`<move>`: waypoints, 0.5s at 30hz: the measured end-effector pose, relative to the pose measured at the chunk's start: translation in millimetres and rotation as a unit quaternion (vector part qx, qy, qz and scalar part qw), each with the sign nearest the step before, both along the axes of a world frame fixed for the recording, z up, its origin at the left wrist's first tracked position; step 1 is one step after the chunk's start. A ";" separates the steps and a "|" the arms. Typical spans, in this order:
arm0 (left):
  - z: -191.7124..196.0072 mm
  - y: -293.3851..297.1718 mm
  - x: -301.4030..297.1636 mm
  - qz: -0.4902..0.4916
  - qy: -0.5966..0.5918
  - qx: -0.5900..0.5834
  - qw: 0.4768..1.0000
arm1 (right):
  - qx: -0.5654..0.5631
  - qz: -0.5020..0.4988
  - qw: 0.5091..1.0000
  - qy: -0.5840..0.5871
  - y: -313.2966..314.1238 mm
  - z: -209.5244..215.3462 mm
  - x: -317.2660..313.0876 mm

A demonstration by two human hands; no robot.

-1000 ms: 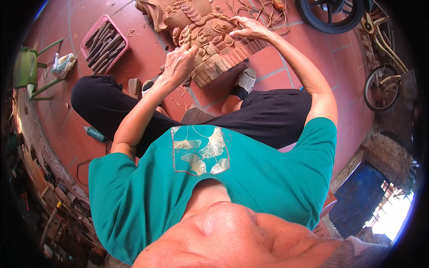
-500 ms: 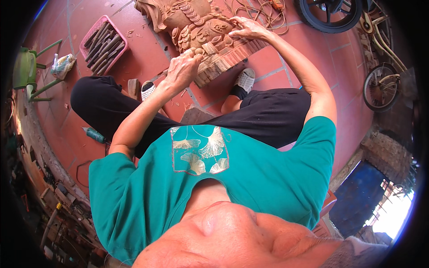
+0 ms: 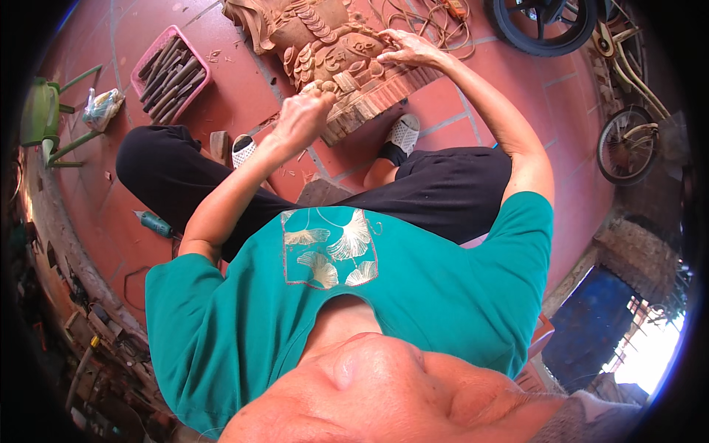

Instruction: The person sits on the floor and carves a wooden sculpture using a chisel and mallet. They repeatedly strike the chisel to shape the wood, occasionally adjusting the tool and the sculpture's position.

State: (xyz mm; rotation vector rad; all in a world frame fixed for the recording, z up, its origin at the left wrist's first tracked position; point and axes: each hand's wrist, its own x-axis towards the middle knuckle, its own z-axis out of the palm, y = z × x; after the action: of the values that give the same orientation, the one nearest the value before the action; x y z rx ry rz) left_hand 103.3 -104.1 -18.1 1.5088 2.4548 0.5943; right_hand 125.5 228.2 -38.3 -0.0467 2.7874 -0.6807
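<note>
A carved brown wooden sculpture [image 3: 314, 40] with round coin-like shapes and raised relief lies on the floor in front of me. At its near left edge is my left hand [image 3: 301, 119], its fingers curled closed and slightly blurred by motion. Whatever those fingers hold, if anything, is hidden from view. On the sculpture's right side rests my right hand [image 3: 408, 49], fingers stretched out and apart over the carved surface. The block-like lower edge [image 3: 369, 111] of the carving faces my feet.
To the left stands a pink basket [image 3: 206, 76] full of dark chisel-like tools, near a green stool [image 3: 46, 111]. A teal power tool [image 3: 153, 223] lies by my left knee. An orange-brown cord [image 3: 443, 37] coils beyond my right hand, with a black wheel [image 3: 545, 44] farther right.
My left hand has shifted very slightly and looks more smeared at the carving's edge. The right hand stays in place.
</note>
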 end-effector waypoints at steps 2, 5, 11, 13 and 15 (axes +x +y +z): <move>6.3 -1.2 -13.4 0.043 -0.039 0.041 0.997 | 0.016 0.003 1.000 0.003 -1.3 2.8 1.3; 24.6 -1.3 -24.3 0.084 -0.122 0.080 0.986 | 0.021 -0.005 0.999 0.048 -0.9 -2.1 1.5; 21.3 -0.8 -30.7 0.117 -0.253 0.093 0.956 | -0.070 -0.038 0.992 0.095 -27.9 23.2 -10.9; 19.3 -0.5 -31.4 0.110 -0.272 0.092 0.951 | -0.156 -0.062 0.985 0.053 -39.2 27.8 -17.1; 14.9 -3.6 -31.5 0.114 -0.279 0.102 0.948 | -0.233 0.005 0.972 0.038 -62.0 41.4 -19.5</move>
State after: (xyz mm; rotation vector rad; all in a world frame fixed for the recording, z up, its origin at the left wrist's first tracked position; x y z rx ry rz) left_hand 71.8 -107.8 -3.2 0.9329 2.1687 1.1665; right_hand 106.0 166.3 3.1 -0.1809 2.6278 -1.3407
